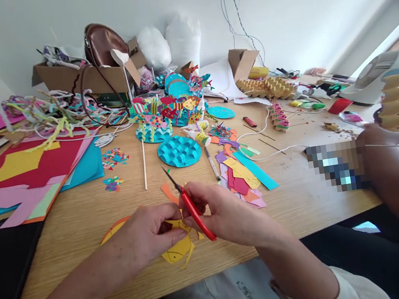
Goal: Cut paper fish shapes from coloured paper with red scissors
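My left hand (146,232) is closed in a pinch on a piece of yellow paper (178,252) with dark drawn lines, partly cut, low over the front of the table. Red-handled scissors (195,214) lie in my right hand (223,211), their dark blades pointing up and away. The fingertips of my right hand also meet the paper's edge beside my left fingers. Under my left wrist, yellow and orange paper (116,228) shows in part. Just beyond the hands is an orange paper strip (168,194).
Paper scraps (238,173) and a pen (211,162) lie ahead. A blue scalloped oval (179,151) and colourful paper fish (167,109) stand behind. Coloured sheets (36,164) and a black phone-like object (7,268) are left. Another person's hand (390,146) works at right.
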Available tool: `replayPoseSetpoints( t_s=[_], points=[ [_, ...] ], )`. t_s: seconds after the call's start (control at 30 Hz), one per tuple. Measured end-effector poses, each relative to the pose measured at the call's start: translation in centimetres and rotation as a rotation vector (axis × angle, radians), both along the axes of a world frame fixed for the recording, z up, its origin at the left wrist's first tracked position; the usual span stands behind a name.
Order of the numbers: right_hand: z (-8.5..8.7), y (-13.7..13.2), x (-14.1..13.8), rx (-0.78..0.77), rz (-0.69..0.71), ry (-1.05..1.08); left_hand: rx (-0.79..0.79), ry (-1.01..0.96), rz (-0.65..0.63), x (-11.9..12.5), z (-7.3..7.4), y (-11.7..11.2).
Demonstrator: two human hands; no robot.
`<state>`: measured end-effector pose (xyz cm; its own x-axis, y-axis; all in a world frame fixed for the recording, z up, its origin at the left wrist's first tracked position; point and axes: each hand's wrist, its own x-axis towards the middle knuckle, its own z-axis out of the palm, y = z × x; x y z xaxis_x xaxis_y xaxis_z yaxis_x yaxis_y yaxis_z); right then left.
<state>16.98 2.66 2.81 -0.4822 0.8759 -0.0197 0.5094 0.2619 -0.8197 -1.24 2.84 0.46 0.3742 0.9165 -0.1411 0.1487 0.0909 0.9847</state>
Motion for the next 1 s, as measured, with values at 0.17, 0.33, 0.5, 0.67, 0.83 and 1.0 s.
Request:
replayPoseSetpoints(
  t_s=[0.17, 0.33, 0.5, 0.67, 0.83, 1.0],
  points=[
    [-0.6, 0.1, 0.0, -0.110, -0.158, 0.373, -0.089, -0.111, -0.019, -0.4, 1.2, 0.2],
    [-1.2, -0.3, -0.5, -0.147, -0.476, 0.829, -0.202, -0.415, 0.250, -0.1, 0.7, -0.6],
    [-2.1, -0.6, -2.1, -0.119, -0.590, 1.006, -0.141, -0.313, 0.189, 2.2, -0.4, -1.9],
    [-2.4, -0.9, -3.4, -0.185, -0.527, 1.027, 0.061, -0.313, 0.335, 3.5, -0.5, -2.0],
    [-2.2, -1.2, -3.3, -0.212, -0.485, 0.947, 0.135, -0.206, 0.431, 3.2, -0.5, -1.6],
    [-2.1, -1.3, -3.2, -0.216, -0.478, 0.906, 0.127, -0.219, 0.409, 3.1, -0.6, -1.4]
  ],
)
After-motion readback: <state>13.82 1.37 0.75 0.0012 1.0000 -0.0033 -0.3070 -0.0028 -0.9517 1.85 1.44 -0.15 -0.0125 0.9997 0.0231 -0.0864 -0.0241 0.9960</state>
